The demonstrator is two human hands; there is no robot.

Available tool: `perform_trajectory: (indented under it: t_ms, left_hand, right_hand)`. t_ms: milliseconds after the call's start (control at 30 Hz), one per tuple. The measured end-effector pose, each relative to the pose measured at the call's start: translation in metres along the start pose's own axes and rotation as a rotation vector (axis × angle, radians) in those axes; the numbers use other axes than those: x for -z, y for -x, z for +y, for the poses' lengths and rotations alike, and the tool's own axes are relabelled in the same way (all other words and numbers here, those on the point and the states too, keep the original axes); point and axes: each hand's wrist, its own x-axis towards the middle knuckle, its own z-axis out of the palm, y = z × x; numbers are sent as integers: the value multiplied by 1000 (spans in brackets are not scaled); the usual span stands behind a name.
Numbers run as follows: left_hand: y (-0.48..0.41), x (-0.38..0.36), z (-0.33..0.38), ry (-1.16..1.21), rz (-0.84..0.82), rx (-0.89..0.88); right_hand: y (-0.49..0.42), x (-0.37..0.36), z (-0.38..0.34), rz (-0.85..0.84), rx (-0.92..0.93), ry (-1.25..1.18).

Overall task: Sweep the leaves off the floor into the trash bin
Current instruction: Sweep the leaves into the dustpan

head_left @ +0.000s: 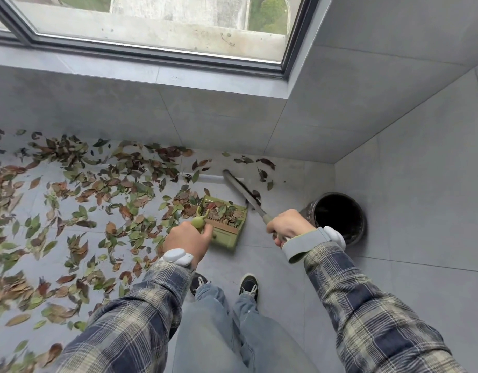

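fingers of the left hand (pixel 188 238) curl tight round the green handle of the dustpan (pixel 227 224), which holds some leaves. the right hand (pixel 289 224) is wrapped closed round the broom (pixel 246 196) handle. most leaves (pixel 84 197) lie scattered on the floor (pixel 272 265) left of the pan. the dark trash bin (pixel 337 216) stands just right of the right hand.

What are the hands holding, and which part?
The left hand grips the green dustpan by its handle. The right hand grips the broom by its pole.
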Motion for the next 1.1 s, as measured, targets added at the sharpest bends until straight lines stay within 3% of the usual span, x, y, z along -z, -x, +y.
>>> perform_trajectory:
  t_ms: [300,600,700,933,1100]
  left_hand:
    - [5,1,-2,23,16,-7]
    - [0,0,-1,13,18,-1]
    - [0,0,-1,-11,21,-4]
    - [-3,2,3,10,24,-1]
    - [-5,3,2,25,33,-20]
  right_hand:
    - [24,26,-33,38,109,-37]
    - [13,9,-24,320,146,116]
    - [5,10,-18,363,104,68]
    - [-19,9,-17,353,16,9]
    - [-16,4,-22,195,13,77]
